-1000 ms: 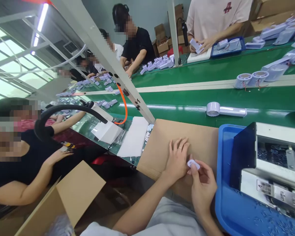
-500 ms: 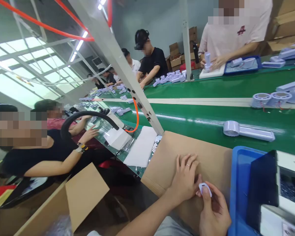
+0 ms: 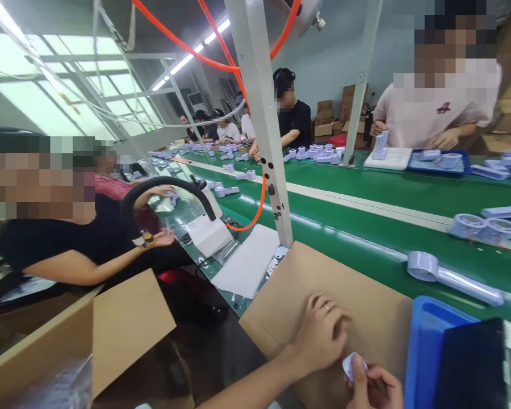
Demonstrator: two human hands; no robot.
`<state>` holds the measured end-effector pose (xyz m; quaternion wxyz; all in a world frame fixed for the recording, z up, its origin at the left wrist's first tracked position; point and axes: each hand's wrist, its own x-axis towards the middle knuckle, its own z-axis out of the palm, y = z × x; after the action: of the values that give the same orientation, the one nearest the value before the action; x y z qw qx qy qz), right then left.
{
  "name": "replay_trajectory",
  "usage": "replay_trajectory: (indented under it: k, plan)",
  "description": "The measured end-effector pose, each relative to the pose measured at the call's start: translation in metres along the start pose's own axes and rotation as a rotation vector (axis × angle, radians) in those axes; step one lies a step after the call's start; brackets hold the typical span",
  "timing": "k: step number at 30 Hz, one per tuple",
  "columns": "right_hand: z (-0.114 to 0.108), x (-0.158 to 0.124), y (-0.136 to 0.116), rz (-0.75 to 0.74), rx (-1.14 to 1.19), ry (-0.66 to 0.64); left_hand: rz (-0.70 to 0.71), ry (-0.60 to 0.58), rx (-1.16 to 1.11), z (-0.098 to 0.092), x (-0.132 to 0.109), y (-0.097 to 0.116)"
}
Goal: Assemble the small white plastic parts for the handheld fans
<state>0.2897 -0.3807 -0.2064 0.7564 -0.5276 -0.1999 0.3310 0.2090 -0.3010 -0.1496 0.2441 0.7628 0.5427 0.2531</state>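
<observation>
At the near left stands one open cardboard box [image 3: 123, 324], with one person in a black top [image 3: 68, 244] seated just beyond it. Further right, one white foam sheet [image 3: 249, 258] lies on the bench edge beside one slanted white post [image 3: 264, 119]. One flat sheet of brown cardboard [image 3: 319, 278] covers the near bench. On it rests the left hand [image 3: 321, 335], fingers curled loosely downward, one ring on a finger; it touches the cardboard and seems to meet the small white plastic piece [image 3: 349, 363] with its thumb, though the lower edge cuts the view short. The right hand [image 3: 375, 389] pinches that one piece between thumb and fingertips, just above the cardboard's near edge. To the right, one blue tray [image 3: 421, 352] holds one dark machine panel [image 3: 472, 363]. Beyond, on the green conveyor belt [image 3: 366, 227], lies one lilac handled device [image 3: 451, 275]; two round lilac shells [image 3: 483, 227] sit farther right. At the far side, one person in a pale shirt [image 3: 434, 113] works over one blue tray
</observation>
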Motion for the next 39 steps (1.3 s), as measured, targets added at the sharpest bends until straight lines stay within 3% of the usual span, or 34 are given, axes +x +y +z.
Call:
replay_trajectory:
  k: [8, 14, 19, 25, 33, 39]
  plan:
    - [0.003, 0.005, 0.017, -0.036, -0.054, -0.049, -0.016, 0.027, -0.166, -0.008, 0.012, -0.015]
    - [0.007, 0.005, 0.021, -0.138, -0.137, -0.008, 0.195, -0.025, -0.218, -0.007, 0.008, -0.017]
    - [-0.007, 0.019, 0.036, -0.188, -0.176, -0.049, 0.32, -0.084, -0.257, -0.006, 0.004, -0.016]
    - [-0.018, 0.025, 0.048, -0.18, -0.204, -0.131, 0.237, -0.099, -0.317, -0.006, 0.002, -0.02]
    - [0.011, -0.003, 0.023, -0.091, -0.194, -0.141, 0.075, -0.104, -0.464, -0.008, 0.008, -0.015]
    - [0.007, -0.002, 0.008, -0.036, -0.158, -0.102, 0.005, -0.182, -0.497, -0.014, 0.002, -0.012]
